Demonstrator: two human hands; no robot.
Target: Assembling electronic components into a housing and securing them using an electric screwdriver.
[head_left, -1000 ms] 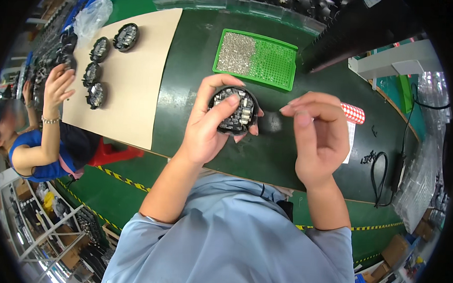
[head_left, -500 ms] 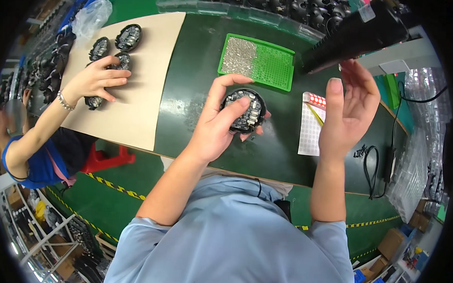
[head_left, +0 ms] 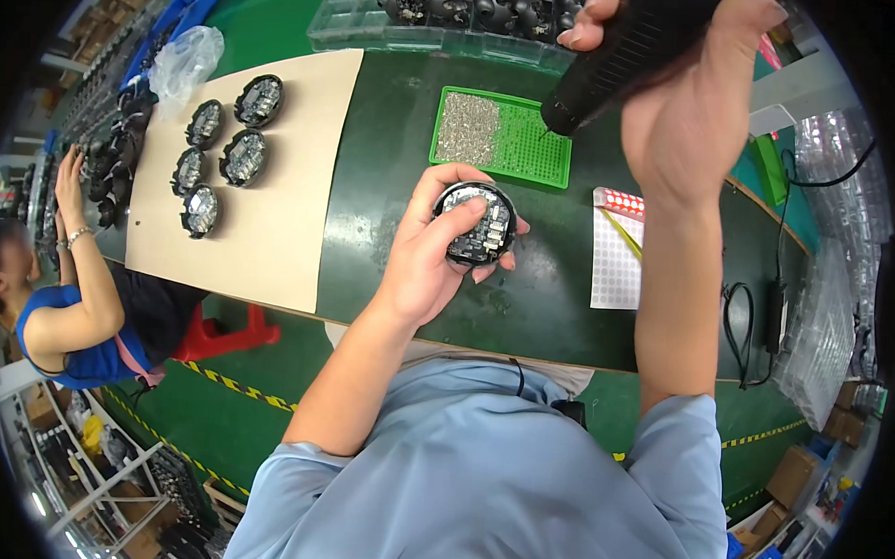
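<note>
Now the right hand point(head_left: 689, 130), open and apart from it moments ago, wraps its grip around a black driver point(head_left: 623, 64), whose tip appears over the right part of a green tray point(head_left: 536, 156) on the counter point(head_left: 556, 273). Near the tray, the left hand point(head_left: 426, 264) clamps a round unit point(head_left: 488, 239), thumb across its circuit face. Both are thus in hand, suggesting the reach is complete. At left, a co-worker's hand point(head_left: 68, 182) has cleared a tan sheet point(head_left: 283, 205) bearing five similar units point(head_left: 245, 157).

Circuit units point(head_left: 245, 158), parts tray point(head_left: 532, 164) and floor tape point(head_left: 237, 385) show a workshop.
</note>
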